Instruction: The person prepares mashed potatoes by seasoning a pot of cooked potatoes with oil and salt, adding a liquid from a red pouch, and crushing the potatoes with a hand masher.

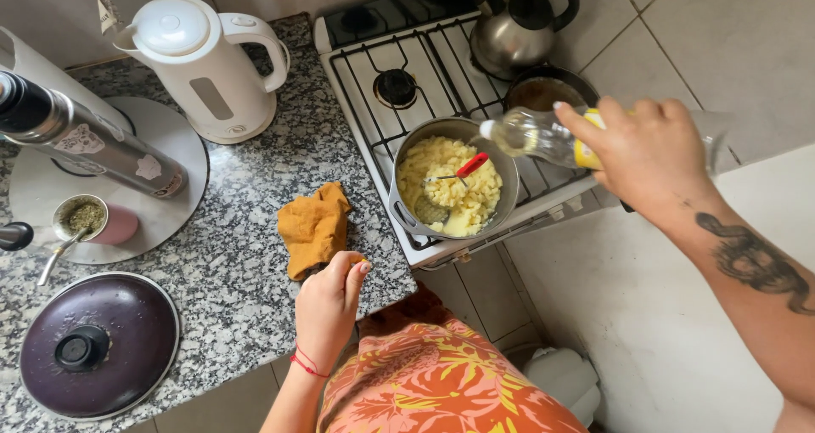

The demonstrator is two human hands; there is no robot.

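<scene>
- My right hand point(647, 154) is wrapped around a clear plastic bottle point(543, 136) with a yellow label, fingers closed on its body, tipped nearly flat so the open neck points over the pot point(410, 221).
- My left hand point(329, 301) rests at the edge of the table point(229, 255), fingers curled loosely together — it holds nothing that I can make out, and sits just beside a crumpled mustard-yellow cloth point(315, 226).
- The step in hand, as I judge it, is pouring the pale liquid from the bottle into the mash; whether any is running out yet is too fine to tell.
- The pot is round, brushed metal, on the front of the white gas stove point(365, 102), full of lumpy pale-yellow mash point(458, 187) with a red-handled utensil point(458, 171) lying in it.
- What comes next would call for a steady, small tilt so the pour stays light, then a free hand for that utensil.
- Behind the pot: a smaller dark pan point(543, 89) and a shiny steel kettle point(519, 27).
- On the speckled granite — a white electric kettle point(204, 64), a steel flask point(81, 136), a small cup of green herb point(85, 218), and a dark round lid point(98, 344) with a black knob.
</scene>
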